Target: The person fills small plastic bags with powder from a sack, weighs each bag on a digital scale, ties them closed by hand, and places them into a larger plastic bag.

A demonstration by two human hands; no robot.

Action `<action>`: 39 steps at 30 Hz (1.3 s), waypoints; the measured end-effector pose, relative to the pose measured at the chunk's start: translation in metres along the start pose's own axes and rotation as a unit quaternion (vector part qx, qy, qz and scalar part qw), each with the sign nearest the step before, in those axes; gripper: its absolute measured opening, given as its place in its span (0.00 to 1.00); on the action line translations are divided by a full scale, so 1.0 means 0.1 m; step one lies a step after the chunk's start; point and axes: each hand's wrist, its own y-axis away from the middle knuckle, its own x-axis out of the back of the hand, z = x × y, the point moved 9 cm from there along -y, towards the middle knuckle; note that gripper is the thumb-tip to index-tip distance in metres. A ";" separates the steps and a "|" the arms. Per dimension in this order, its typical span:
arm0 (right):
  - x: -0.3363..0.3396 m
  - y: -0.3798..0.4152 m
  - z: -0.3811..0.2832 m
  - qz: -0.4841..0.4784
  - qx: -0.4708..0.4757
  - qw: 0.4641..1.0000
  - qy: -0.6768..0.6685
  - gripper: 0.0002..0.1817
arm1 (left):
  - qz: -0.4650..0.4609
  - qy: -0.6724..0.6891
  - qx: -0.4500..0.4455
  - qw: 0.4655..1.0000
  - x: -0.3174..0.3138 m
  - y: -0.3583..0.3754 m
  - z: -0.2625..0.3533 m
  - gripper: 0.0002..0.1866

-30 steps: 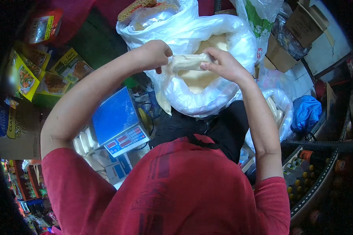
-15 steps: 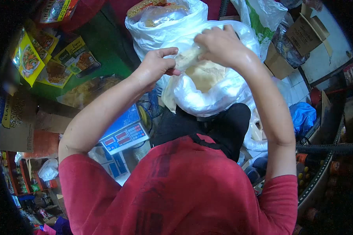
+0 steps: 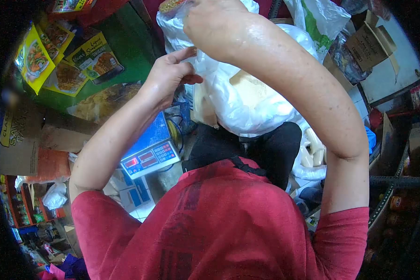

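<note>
My left hand (image 3: 172, 74) is closed, thumb and fingers pinched at the upper part of a small clear plastic bag (image 3: 204, 108). Pale powder fills the lower part of this bag, which hangs against a big white sack. My right hand (image 3: 214, 25) is raised above and beyond the left one, its back towards me. Its fingers are hidden, so what they hold cannot be made out. Below the right forearm, the large white plastic sack (image 3: 247, 116) stands open between my knees, with cream-coloured powder (image 3: 252, 91) inside.
A digital scale (image 3: 150, 159) with lit red digits stands left of my knee. Yellow seasoning packets (image 3: 35, 63) lie on the green surface (image 3: 126, 42). Filled small bags (image 3: 312, 151) sit in a white bag at right. An open cardboard box (image 3: 366, 44) is at upper right.
My right hand has swung up and leftward, over the left hand's far side. My left hand has shifted slightly left and down, and the small bag now hangs more upright.
</note>
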 end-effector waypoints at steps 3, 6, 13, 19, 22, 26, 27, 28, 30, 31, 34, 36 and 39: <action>-0.10 0.02 0.16 0.079 -0.058 0.995 0.022 0.17 | 0.008 0.007 0.012 1.000 0.04 -0.01 -0.08 0.22; -0.11 0.45 0.51 0.104 -0.072 0.988 -0.089 0.11 | 0.023 0.034 0.010 0.999 0.12 -0.01 -0.08 0.25; -2.19 0.68 0.89 -0.046 -0.227 0.970 -0.076 0.26 | 0.029 0.076 0.026 0.996 0.15 -0.03 -0.21 0.26; -3.37 0.30 0.49 -0.011 -0.202 0.972 -0.123 0.24 | 0.004 0.130 0.016 0.991 0.12 -0.01 -0.06 0.26; -3.40 0.14 0.28 -0.077 -0.166 0.946 -0.266 0.23 | -0.021 0.161 0.024 0.986 0.04 0.05 -0.01 0.27; -3.42 -0.04 -0.24 -0.121 -0.120 0.897 -0.408 0.28 | -0.022 0.155 0.036 0.987 -0.04 0.07 0.05 0.29; -3.44 -0.09 -0.35 -0.121 -0.120 0.897 -0.408 0.28 | -0.029 0.154 0.042 0.987 -0.08 0.07 0.06 0.29; -3.44 -0.14 -0.46 -0.115 -0.119 0.885 -0.436 0.28 | -0.035 0.153 0.048 0.986 -0.12 0.07 0.07 0.29; -3.46 -0.14 -0.50 -0.108 -0.117 0.871 -0.464 0.27 | -0.047 0.153 0.053 0.986 -0.22 0.06 0.06 0.29; -3.43 -0.09 -0.47 -0.112 -0.108 0.851 -0.501 0.28 | -0.061 0.154 0.057 0.985 -0.27 0.06 0.06 0.29; -3.31 0.12 -0.21 -0.087 -0.114 0.812 -0.566 0.28 | -0.110 0.147 0.059 0.981 -0.39 0.01 0.03 0.27; -3.28 0.28 0.03 -0.057 -0.126 0.792 -0.595 0.28 | -0.102 0.127 0.066 0.984 -0.46 -0.04 0.03 0.27; -3.16 0.57 0.53 0.032 -0.158 0.757 -0.633 0.28 | -0.099 0.098 0.085 0.987 -0.56 -0.16 -0.06 0.27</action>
